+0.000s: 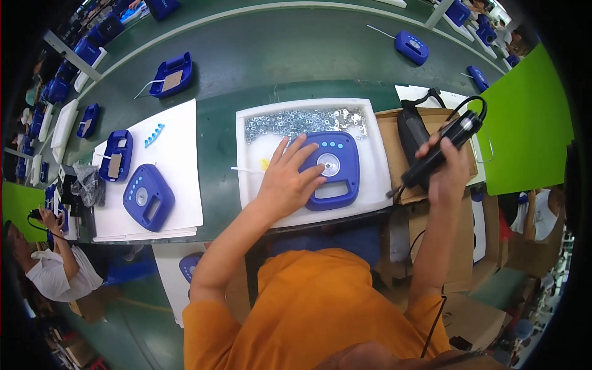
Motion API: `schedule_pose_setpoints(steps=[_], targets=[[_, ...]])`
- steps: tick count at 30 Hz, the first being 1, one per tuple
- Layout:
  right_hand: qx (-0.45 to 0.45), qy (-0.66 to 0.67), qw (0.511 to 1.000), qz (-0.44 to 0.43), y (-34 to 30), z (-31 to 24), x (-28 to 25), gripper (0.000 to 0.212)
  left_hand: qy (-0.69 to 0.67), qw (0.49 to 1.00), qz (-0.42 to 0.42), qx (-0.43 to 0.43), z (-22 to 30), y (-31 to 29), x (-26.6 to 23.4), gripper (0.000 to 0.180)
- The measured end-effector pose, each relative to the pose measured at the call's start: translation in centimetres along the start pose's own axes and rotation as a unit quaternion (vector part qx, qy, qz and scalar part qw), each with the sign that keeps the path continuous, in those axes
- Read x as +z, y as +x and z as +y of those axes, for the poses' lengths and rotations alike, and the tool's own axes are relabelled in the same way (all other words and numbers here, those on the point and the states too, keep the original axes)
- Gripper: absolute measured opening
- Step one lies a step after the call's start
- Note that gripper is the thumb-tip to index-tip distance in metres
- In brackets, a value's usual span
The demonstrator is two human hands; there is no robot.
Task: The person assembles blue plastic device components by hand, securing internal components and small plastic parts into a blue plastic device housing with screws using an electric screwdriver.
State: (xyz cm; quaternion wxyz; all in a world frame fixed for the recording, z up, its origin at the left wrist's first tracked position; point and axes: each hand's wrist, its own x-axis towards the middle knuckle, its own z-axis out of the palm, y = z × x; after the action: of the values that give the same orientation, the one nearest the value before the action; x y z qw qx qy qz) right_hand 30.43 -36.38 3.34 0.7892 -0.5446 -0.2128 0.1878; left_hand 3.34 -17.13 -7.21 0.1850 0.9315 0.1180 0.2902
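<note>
A blue plastic housing (346, 161) with a handle opening, a round silvery disc and a row of light-blue dots lies in a white foam tray (381, 179). My left hand (288, 176) rests flat on its left side, fingers spread. My right hand (450, 163) is wrapped round a black electric screwdriver (436, 154), held up right of the tray with its bit end pointing down and left. A cord loops from the screwdriver's upper end. Many small metal parts (290, 123) fill the back of the tray. A thin white cable (246, 169) sticks out left of the housing.
On a white sheet (182, 179) at left lie another blue housing (161, 197), an open blue shell (117, 154) and small blue pieces (154, 135). An open shell (176, 77) lies farther back. A cardboard box (388, 132) stands right. A co-worker (55, 259) works at far left.
</note>
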Motion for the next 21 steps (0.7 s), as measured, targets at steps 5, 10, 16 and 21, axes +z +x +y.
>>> schedule_pose_setpoints(steps=[5, 10, 16, 21], targets=[[0.03, 0.078, 0.994, -0.077, -3.9, 1.8, 2.6, 0.03, -0.005, 1.0, 0.006, 0.004, 0.3, 0.1, 0.1, 0.023], [-0.053, 0.051, 0.992, -0.098, -3.8, 2.5, 8.3, 0.024, -0.016, 1.0, 0.011, -0.004, 0.3, -0.1, 0.4, 0.023], [-0.139, 0.046, 0.977, -0.155, -3.6, 5.0, 12.0, 0.028, -0.023, 0.999, 0.0, -0.022, 0.5, -0.2, 0.0, 0.025], [-0.135, 0.038, 0.976, -0.165, -4.0, 6.3, 13.2, 0.032, -0.028, 0.999, -0.001, -0.024, 0.3, -0.3, -0.1, 0.025]])
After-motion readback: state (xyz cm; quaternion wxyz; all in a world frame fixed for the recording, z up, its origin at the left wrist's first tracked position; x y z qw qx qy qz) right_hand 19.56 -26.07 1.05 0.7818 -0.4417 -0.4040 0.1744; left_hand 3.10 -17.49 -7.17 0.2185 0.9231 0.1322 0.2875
